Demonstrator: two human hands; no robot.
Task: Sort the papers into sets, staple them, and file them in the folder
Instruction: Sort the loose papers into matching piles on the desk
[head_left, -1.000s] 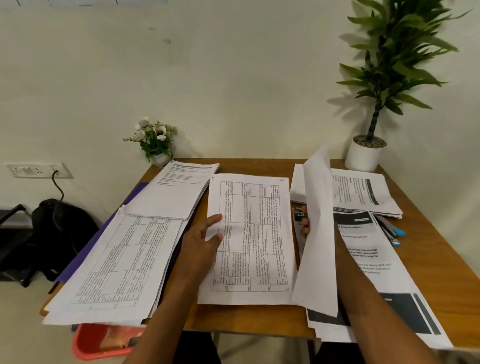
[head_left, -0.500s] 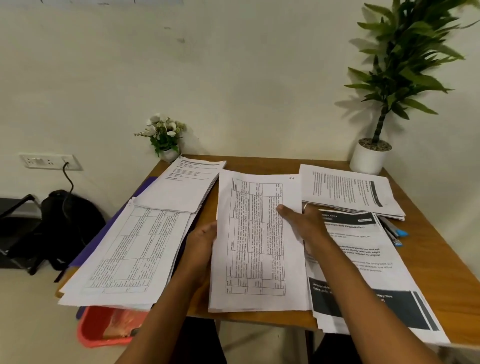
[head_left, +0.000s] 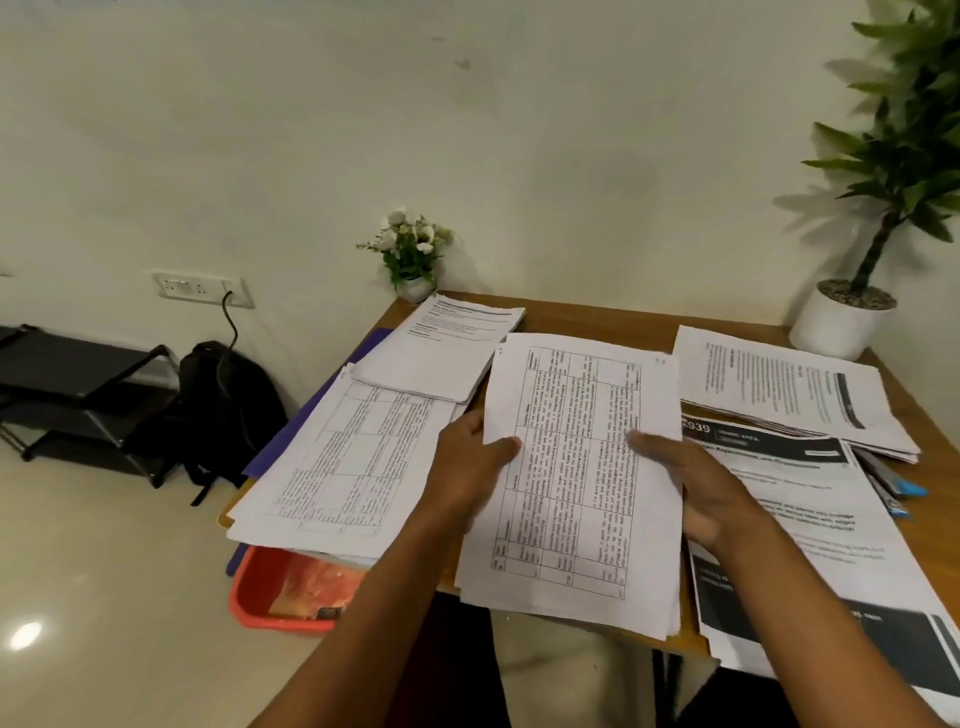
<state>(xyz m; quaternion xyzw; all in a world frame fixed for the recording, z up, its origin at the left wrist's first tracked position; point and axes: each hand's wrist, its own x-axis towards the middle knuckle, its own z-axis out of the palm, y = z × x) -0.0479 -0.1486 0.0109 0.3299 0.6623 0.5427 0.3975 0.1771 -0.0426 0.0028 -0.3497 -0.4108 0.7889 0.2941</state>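
Five piles of white printed paper lie on the brown wooden counter (head_left: 582, 322). The central pile of table-printed sheets (head_left: 571, 467) juts over the counter's near edge. Left of it are two piles, a table-printed one (head_left: 353, 467) and a text one (head_left: 447, 353), both overlying a purple folder (head_left: 291, 431). Right of it are two more, a text pile (head_left: 779, 395) and a black-banded pile (head_left: 810, 525). The left hand (head_left: 467, 473) and right hand (head_left: 701, 493) flank the central pile, each grip pinching a side edge, thumb on top.

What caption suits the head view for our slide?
Left hand and right hand hold the middle paper stack at a wooden desk among other piles.
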